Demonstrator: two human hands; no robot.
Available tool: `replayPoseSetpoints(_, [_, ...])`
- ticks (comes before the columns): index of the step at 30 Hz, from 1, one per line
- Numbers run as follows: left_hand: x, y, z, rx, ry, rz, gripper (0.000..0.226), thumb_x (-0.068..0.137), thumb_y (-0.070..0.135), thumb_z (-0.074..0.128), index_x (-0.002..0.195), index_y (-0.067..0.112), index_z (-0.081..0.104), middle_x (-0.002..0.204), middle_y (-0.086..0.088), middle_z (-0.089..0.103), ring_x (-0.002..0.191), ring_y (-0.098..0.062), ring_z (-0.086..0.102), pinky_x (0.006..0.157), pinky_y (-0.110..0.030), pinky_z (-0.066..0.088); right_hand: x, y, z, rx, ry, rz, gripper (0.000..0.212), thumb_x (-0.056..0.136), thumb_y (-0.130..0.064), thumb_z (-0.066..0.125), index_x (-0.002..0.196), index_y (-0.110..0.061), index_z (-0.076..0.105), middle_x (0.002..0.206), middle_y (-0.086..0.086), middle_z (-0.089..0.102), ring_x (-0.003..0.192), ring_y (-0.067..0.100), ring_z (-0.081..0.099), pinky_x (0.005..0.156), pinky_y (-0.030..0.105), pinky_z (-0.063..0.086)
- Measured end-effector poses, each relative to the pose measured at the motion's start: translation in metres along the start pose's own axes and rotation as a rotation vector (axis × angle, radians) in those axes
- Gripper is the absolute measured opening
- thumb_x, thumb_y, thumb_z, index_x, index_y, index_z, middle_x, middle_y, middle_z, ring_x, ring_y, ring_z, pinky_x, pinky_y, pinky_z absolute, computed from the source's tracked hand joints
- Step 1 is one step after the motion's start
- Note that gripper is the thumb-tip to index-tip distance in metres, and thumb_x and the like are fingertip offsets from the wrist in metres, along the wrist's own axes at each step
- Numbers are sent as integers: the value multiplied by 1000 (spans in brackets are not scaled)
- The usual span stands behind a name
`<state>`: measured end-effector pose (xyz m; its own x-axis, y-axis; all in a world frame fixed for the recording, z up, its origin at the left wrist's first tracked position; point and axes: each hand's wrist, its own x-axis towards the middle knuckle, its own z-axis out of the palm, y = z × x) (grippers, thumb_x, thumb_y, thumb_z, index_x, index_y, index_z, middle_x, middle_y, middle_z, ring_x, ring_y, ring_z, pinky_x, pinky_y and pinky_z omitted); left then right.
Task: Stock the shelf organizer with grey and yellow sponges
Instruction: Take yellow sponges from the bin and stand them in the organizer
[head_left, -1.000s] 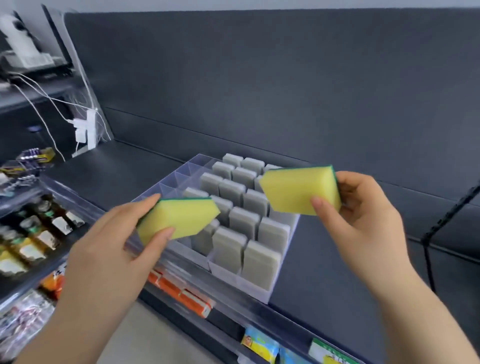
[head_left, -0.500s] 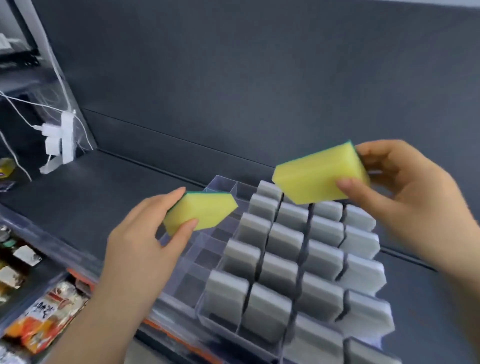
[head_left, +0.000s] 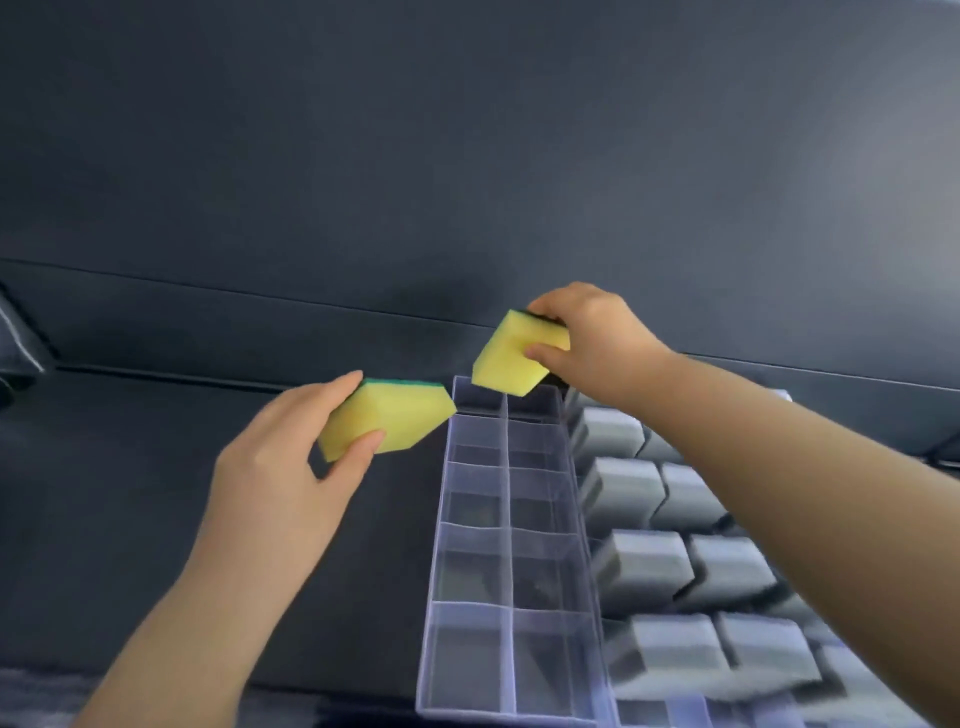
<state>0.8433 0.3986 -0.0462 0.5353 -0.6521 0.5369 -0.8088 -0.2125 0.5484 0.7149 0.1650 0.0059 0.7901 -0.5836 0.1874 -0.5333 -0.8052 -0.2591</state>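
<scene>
Two yellow sponges with green scouring backs are held above a clear shelf organizer (head_left: 511, 525) standing on a dark shelf (head_left: 130, 467). One, the right-hand sponge (head_left: 511, 358), is pinched between thumb and fingers of the right hand (head_left: 597, 348); its lower corner hangs just over the rear compartment of the organizer's second column from the left, and whether it touches the divider cannot be told. The other, the left-hand sponge (head_left: 387, 418), is gripped by the left hand (head_left: 280, 478), thumb on the yellow face and fingers along the green edge, its tip just beside the organizer's rear left corner, outside the tray. The two leftmost columns of compartments are see-through down to the shelf, with no sponges in them. To their right, grey sponges (head_left: 639, 566) stand upright in rows, filling the visible compartments; the right forearm (head_left: 779, 467) crosses above part of them. Behind everything rises a dark grey back panel (head_left: 467, 156) with a horizontal seam. The lower right of the view is blurred.
</scene>
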Motion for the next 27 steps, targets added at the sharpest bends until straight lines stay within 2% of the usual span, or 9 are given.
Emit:
replayPoseSetpoints(5, [10, -28, -4, -50, -68, 54, 46, 74, 12, 74, 119, 9, 63, 109, -1, 63, 97, -3, 49, 88, 0, 30, 19, -11, 34, -109, -58, 88, 45, 88, -28, 58, 130, -18, 46, 128, 6, 48, 116, 27, 48, 97, 39, 42])
replayPoseSetpoints(8, [15, -39, -3, -74, -92, 80, 46, 74, 11, 74, 118, 9, 63, 109, -2, 63, 96, -5, 51, 86, 1, 31, 26, -15, 48, -152, -101, 115, 44, 89, -26, 57, 130, -16, 45, 127, 8, 47, 115, 29, 48, 96, 41, 42])
replayPoseSetpoints(17, [27, -61, -3, -87, -115, 101, 45, 72, 10, 76, 115, 9, 65, 105, -1, 64, 93, -5, 51, 81, 1, 32, 38, -23, 72, -268, -230, 142, 37, 91, -23, 53, 125, -10, 47, 124, 9, 47, 113, 29, 47, 89, 39, 46])
replayPoseSetpoints(20, [31, -63, 0, -103, -121, 95, 42, 76, 16, 77, 116, 12, 65, 105, 2, 63, 86, -7, 51, 76, 0, 33, 35, -22, 84, -389, -223, 84, 29, 91, -19, 51, 118, -9, 48, 119, 8, 49, 112, 27, 45, 82, 37, 44])
replayPoseSetpoints(23, [34, -66, 4, -113, -129, 100, 43, 75, 14, 77, 116, 12, 65, 105, 2, 63, 87, -5, 51, 78, 0, 32, 35, -21, 94, -502, -194, 13, 24, 90, -16, 49, 113, -9, 49, 117, 8, 49, 108, 27, 45, 81, 32, 40])
replayPoseSetpoints(25, [35, -68, 6, -115, -134, 110, 42, 76, 16, 77, 116, 12, 65, 105, 4, 62, 87, -5, 51, 78, 0, 32, 36, -19, 98, -555, -169, -11, 22, 88, -16, 51, 109, -9, 51, 113, 8, 52, 103, 26, 47, 79, 31, 38])
replayPoseSetpoints(27, [36, -70, 8, -113, -134, 120, 41, 76, 21, 72, 116, 12, 65, 104, 8, 59, 85, -6, 51, 77, 0, 32, 37, -20, 102, -613, -157, -22, 20, 75, -19, 66, 92, -11, 59, 94, 6, 59, 85, 24, 54, 67, 29, 39])
